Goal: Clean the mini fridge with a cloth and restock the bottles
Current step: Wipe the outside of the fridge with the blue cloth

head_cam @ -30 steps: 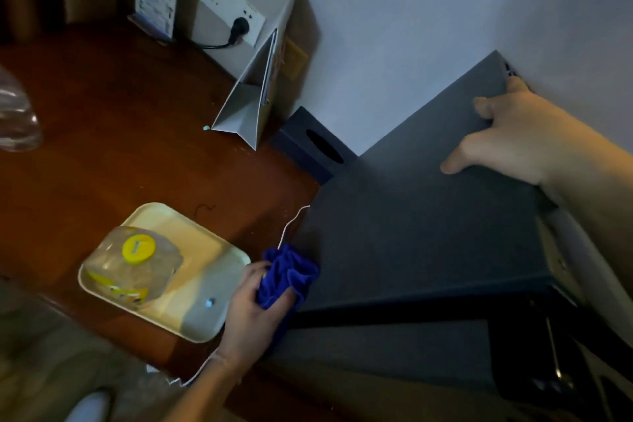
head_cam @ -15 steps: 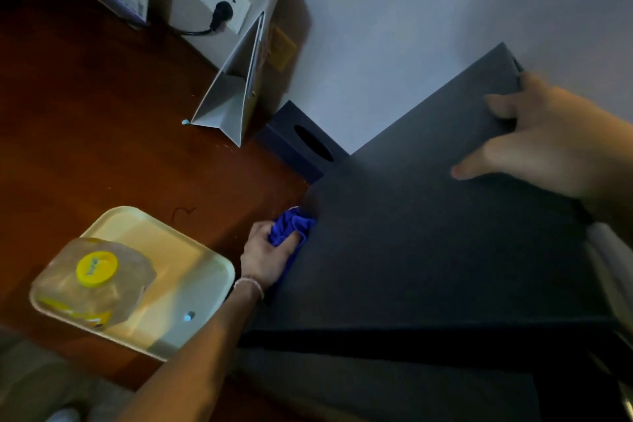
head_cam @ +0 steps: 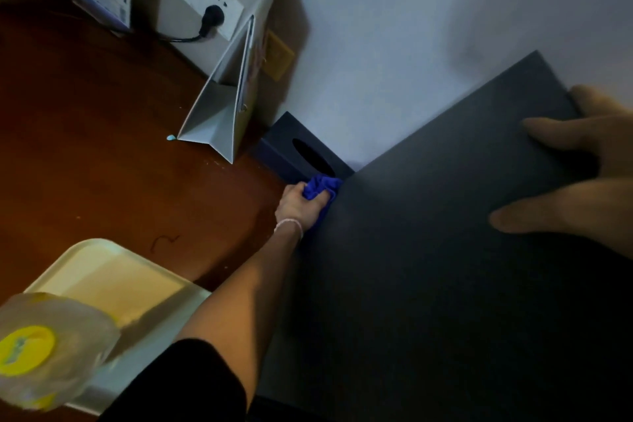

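Blue cloth [head_cam: 320,186] is bunched and gripped in the left hand [head_cam: 298,204], pressed against the left side wall of the mini fridge [head_cam: 445,267], right at the back top corner where the wall meets the lid panel. A dark tissue box [head_cam: 294,149] sits just behind the cloth, touching or nearly touching the fridge; which of the two cannot be told.

Right hand [head_cam: 582,175] is laid flat on the fridge top near the far right edge, fingers spread and straight, nothing gripped; judged to be bracing.

Key relation: the fridge side runs from the back wall toward the camera, along the line of the left forearm. The cloth is at the far end of that run, so the remaining wipe path is judged to lie back toward the body. The left hand is the only one near that face; the right is well apart.

Bottle [head_cam: 37,353] with yellow cap stands on a cream tray [head_cam: 113,271] on the wooden table [head_cam: 102,147], beside the left elbow. Restocking is judged not yet begun.
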The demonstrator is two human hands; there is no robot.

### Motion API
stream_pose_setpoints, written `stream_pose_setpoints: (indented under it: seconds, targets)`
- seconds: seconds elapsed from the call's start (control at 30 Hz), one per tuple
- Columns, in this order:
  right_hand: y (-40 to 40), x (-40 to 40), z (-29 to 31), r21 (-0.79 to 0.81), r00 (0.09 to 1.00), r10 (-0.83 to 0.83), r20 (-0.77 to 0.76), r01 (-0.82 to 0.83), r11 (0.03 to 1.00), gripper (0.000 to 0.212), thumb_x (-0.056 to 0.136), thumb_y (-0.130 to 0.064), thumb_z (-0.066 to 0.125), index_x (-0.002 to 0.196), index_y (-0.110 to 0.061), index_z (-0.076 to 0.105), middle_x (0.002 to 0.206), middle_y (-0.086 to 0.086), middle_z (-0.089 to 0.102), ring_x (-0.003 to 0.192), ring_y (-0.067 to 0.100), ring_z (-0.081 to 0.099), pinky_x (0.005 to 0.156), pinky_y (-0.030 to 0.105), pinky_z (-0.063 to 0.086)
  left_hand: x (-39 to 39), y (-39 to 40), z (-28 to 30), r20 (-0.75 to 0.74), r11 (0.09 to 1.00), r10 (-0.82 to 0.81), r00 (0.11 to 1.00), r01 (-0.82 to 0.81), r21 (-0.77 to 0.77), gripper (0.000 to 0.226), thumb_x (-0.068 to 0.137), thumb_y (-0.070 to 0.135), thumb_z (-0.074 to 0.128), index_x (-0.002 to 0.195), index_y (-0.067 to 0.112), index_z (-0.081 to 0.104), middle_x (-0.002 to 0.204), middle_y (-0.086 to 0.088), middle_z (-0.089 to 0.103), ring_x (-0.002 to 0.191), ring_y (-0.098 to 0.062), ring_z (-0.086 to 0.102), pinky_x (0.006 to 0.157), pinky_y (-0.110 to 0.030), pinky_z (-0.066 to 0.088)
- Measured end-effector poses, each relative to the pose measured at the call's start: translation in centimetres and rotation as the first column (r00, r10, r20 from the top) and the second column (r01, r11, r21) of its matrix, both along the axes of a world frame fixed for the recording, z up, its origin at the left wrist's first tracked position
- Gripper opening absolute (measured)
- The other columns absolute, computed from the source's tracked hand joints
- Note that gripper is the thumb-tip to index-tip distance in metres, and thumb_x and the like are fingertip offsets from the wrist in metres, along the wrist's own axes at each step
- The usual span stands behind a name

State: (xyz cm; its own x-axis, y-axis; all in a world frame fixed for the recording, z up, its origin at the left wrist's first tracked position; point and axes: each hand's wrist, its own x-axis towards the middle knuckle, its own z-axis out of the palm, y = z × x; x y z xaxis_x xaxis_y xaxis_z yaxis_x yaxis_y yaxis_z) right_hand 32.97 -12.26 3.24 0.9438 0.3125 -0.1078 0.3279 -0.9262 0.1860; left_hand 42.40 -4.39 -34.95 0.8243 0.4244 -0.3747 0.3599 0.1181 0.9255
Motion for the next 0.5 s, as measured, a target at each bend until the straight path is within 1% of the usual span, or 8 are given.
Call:
stream_pose_setpoints:
  seconds: [0.07, 0.1, 0.2, 0.27, 0.33, 0.4, 0.47, 0.5]
  targets:
    - [0.1, 0.2, 0.0, -0.01, 0.999, -0.029, 0.016, 0.029, 1.0, 0.128, 0.018, -0.074, 0.07, 0.139, -0.036, 0.053, 0.147, -0.007, 0.032, 0.127, 0.033, 0.047, 0.107, 0.051, 0.041, -0.6, -0.3, -0.3, 0.005, 1.0, 0.001, 1.0, -0.001, 0.003, 0.037, 0.085, 0.056, 0.065, 0.095, 0.02, 0.059, 0.119, 0.0, 0.053, 0.106, -0.025, 0.056, 0.089, -0.028, 0.039]
    - [0.1, 0.3, 0.0, 0.004, 0.999, -0.041, 0.018, 0.041, 0.999, 0.129, 0.022, -0.071, 0.075, 0.142, -0.031, 0.052, 0.149, -0.006, 0.031, 0.129, 0.033, 0.045, 0.109, 0.05, 0.04, -1.2, -0.6, -0.5, 0.013, 1.0, 0.001, 1.0, -0.001, 0.004, 0.037, 0.085, 0.056, 0.065, 0.091, 0.02, 0.058, 0.117, 0.001, 0.053, 0.104, -0.024, 0.056, 0.087, -0.029, 0.039]
    - [-0.1, 0.4, 0.1, 0.021, 0.998, -0.063, 0.016, 0.062, 0.998, 0.111, 0.04, -0.054, 0.08, 0.143, -0.024, 0.051, 0.139, -0.003, 0.035, 0.127, 0.033, 0.043, 0.103, 0.047, 0.039, -4.1, -1.1, -0.6, 0.045, 1.0, -0.009, 0.999, 0.009, 0.0, 0.036, 0.086, 0.055, 0.065, 0.09, 0.02, 0.058, 0.112, 0.004, 0.053, 0.096, -0.021, 0.057, 0.085, -0.032, 0.041]
    - [-0.1, 0.0, 0.1, 0.008, 0.997, -0.069, 0.027, 0.069, 0.998, 0.105, 0.049, -0.05, 0.083, 0.145, -0.023, 0.05, 0.141, -0.002, 0.036, 0.13, 0.034, 0.042, 0.104, 0.049, 0.04, -6.9, -0.8, -0.4, 0.041, 1.0, -0.028, 0.999, 0.028, -0.01, 0.033, 0.087, 0.056, 0.064, 0.095, 0.024, 0.06, 0.113, 0.007, 0.052, 0.091, -0.016, 0.056, 0.085, -0.034, 0.044]
    - [0.1, -0.4, 0.1, 0.045, 0.996, -0.085, 0.03, 0.084, 0.995, 0.103, 0.051, -0.045, 0.087, 0.145, -0.023, 0.05, 0.143, -0.003, 0.036, 0.131, 0.033, 0.041, 0.105, 0.049, 0.04, -9.9, -0.9, -0.1, 0.025, 0.999, -0.043, 0.999, 0.043, -0.032, 0.028, 0.087, 0.055, 0.064, 0.095, 0.029, 0.059, 0.113, 0.008, 0.051, 0.089, -0.012, 0.055, 0.087, -0.035, 0.045]
    - [0.0, -0.7, 0.2, 0.081, 0.996, -0.092, 0.016, 0.091, 0.993, 0.094, 0.052, -0.04, 0.088, 0.138, -0.02, 0.056, 0.14, -0.006, 0.036, 0.122, 0.03, 0.045, 0.095, 0.044, 0.044, -13.3, -1.4, 0.2, 0.006, 0.999, -0.026, 1.0, 0.027, -0.026, 0.024, 0.087, 0.053, 0.066, 0.087, 0.032, 0.055, 0.108, 0.008, 0.053, 0.092, -0.015, 0.057, 0.09, -0.035, 0.045]
    - [-0.2, -0.8, 0.3, 0.108, 0.996, -0.085, -0.002, 0.085, 0.991, 0.077, 0.06, -0.031, 0.087, 0.13, -0.014, 0.061, 0.135, -0.006, 0.037, 0.107, 0.026, 0.047, 0.081, 0.037, 0.042, -17.1, -2.1, 0.6, 0.005, 0.999, 0.019, 1.0, -0.019, -0.04, 0.023, 0.086, 0.046, 0.071, 0.081, 0.031, 0.054, 0.103, 0.006, 0.056, 0.091, -0.016, 0.057, 0.09, -0.034, 0.045]
    - [-0.2, -0.7, 0.4, 0.122, 0.996, -0.093, -0.007, 0.093, 0.988, 0.077, 0.063, -0.026, 0.087, 0.133, -0.012, 0.06, 0.138, -0.005, 0.038, 0.108, 0.026, 0.047, 0.081, 0.036, 0.04, -18.8, -2.5, 0.7, 0.026, 0.998, 0.045, 0.999, -0.044, -0.052, 0.022, 0.085, 0.041, 0.074, 0.079, 0.029, 0.055, 0.1, 0.004, 0.056, 0.088, -0.014, 0.057, 0.089, -0.032, 0.045]
